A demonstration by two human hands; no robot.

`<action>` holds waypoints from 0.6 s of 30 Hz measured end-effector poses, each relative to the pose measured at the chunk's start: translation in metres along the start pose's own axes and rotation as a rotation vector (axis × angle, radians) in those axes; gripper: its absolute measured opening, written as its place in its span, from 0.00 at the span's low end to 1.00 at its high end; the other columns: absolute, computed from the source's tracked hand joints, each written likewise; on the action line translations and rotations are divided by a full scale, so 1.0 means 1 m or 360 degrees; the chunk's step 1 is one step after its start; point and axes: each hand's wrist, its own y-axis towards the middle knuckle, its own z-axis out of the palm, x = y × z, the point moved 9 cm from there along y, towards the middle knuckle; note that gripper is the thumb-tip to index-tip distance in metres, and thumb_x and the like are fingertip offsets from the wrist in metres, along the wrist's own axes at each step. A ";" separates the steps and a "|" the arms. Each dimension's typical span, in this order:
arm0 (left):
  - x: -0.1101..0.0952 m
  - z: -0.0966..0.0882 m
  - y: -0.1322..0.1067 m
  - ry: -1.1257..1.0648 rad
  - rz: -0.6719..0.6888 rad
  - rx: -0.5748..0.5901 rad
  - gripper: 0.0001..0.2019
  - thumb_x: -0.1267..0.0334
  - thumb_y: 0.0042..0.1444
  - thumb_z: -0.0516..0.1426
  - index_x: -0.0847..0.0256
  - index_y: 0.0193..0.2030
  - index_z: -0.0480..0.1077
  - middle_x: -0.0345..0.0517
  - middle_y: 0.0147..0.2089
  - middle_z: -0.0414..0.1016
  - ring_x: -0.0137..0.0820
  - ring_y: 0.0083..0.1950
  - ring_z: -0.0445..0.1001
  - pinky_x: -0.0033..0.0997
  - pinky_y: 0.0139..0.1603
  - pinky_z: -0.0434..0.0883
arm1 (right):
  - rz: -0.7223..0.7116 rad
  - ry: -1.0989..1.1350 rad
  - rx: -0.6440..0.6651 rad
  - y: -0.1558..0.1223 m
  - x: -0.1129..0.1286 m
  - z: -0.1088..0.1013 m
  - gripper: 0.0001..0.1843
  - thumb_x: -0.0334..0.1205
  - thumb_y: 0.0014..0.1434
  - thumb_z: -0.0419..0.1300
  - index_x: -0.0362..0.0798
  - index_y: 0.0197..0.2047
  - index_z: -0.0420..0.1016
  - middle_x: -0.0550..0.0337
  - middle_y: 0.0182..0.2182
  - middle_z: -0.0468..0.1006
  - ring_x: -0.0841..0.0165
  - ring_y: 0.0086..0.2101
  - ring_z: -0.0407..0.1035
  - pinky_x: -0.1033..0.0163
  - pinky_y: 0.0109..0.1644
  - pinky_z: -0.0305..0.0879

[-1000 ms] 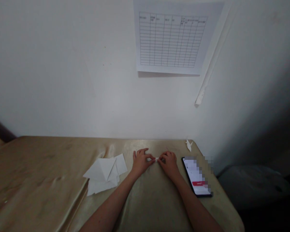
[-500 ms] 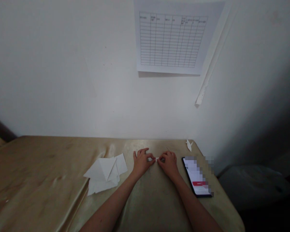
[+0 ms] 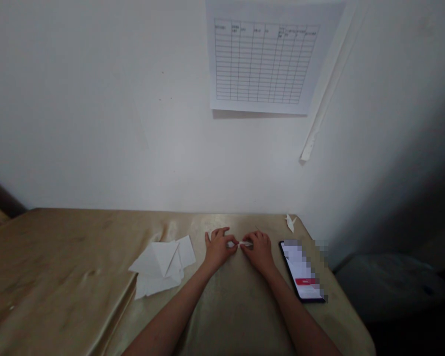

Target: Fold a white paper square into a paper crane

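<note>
At the table [image 3: 237,306], left hand [image 3: 217,249] and right hand [image 3: 258,249] pinch white paper [image 3: 246,243].

1) On the desk [image 3: 233,311], between our left hand [image 3: 217,248] and right hand [image 3: 258,248], we have a paper piece [image 3: 244,243]
2) Left of the left hand we see overlapping sheets [image 3: 158,267]
3) Right of the right hand we find a phone [image 3: 296,269]
4) Behind the phone, near the desk's far right corner, we see a paper figure [image 3: 289,224]
5) Behind the desk we face a wall [image 3: 96,133] with a form [image 3: 261,64] on it
</note>
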 end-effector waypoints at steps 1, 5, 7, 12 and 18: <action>0.001 0.000 0.000 -0.0012 -0.0006 0.0012 0.07 0.56 0.53 0.64 0.41 0.40 0.79 0.38 0.66 0.67 0.45 0.69 0.57 0.69 0.69 0.38 | -0.0004 0.0001 0.0012 0.001 -0.001 0.001 0.09 0.43 0.56 0.65 0.55 0.42 0.78 0.57 0.43 0.75 0.59 0.48 0.64 0.54 0.58 0.54; 0.005 0.001 0.002 -0.0037 -0.0008 0.0053 0.08 0.57 0.54 0.64 0.39 0.40 0.79 0.35 0.66 0.67 0.45 0.69 0.56 0.69 0.69 0.38 | -0.0015 0.0022 0.0078 0.004 -0.004 0.004 0.09 0.39 0.57 0.64 0.57 0.41 0.80 0.58 0.43 0.75 0.60 0.49 0.64 0.55 0.58 0.54; 0.006 0.001 0.002 -0.0031 0.0002 0.0068 0.08 0.57 0.54 0.63 0.37 0.41 0.79 0.34 0.67 0.66 0.45 0.70 0.55 0.69 0.69 0.38 | -0.0030 0.0035 0.0113 0.005 -0.006 0.006 0.10 0.37 0.56 0.63 0.58 0.41 0.81 0.58 0.43 0.76 0.61 0.48 0.65 0.56 0.58 0.54; 0.009 0.002 0.003 -0.0009 0.0008 0.0119 0.09 0.56 0.55 0.63 0.36 0.43 0.79 0.33 0.68 0.65 0.46 0.71 0.54 0.69 0.69 0.38 | -0.0038 0.0080 0.0146 0.006 -0.009 0.004 0.13 0.33 0.56 0.61 0.58 0.42 0.81 0.59 0.43 0.77 0.62 0.49 0.65 0.58 0.56 0.55; 0.007 -0.001 0.000 0.0015 0.0027 0.0098 0.11 0.58 0.54 0.63 0.35 0.43 0.78 0.32 0.68 0.64 0.45 0.71 0.54 0.68 0.70 0.38 | -0.0085 0.0049 0.0163 0.005 -0.008 0.004 0.16 0.31 0.56 0.60 0.60 0.43 0.81 0.58 0.44 0.76 0.61 0.50 0.65 0.57 0.56 0.56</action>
